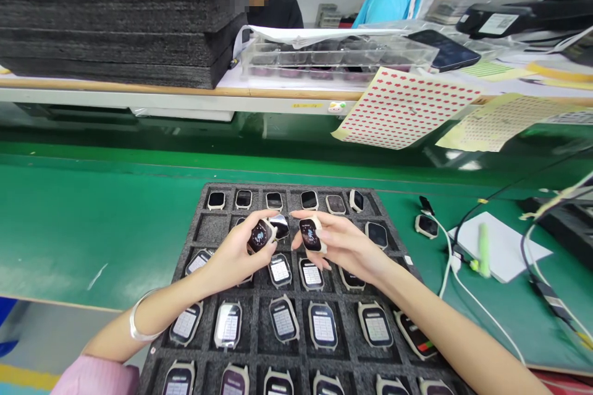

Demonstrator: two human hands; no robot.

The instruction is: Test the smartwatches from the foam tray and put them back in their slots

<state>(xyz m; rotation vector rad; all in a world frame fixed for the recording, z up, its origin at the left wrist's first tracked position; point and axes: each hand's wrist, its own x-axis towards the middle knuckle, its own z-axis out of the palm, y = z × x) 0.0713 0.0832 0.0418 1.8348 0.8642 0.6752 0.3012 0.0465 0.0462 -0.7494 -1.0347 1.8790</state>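
The left hand (241,253) curls its thumb and fingers around a first smartwatch (259,236). The right hand (349,245) pinches a second smartwatch (308,235). Both watches are up above a dark foam tray (212,229), near each other but not touching. The step in hand seems to be holding the two side by side with their screens lit. The next move calls for a soft, steady grip and small finger moves, so they don't bump.

Each one has a pale, cream-like case with round corners and a black screen with a bluish-white shape on it (the tiny words are too small to read). No straps show on them. More smartwatches (323,324) sit in the tray's square pockets, many with white boxes glowing on their screens.
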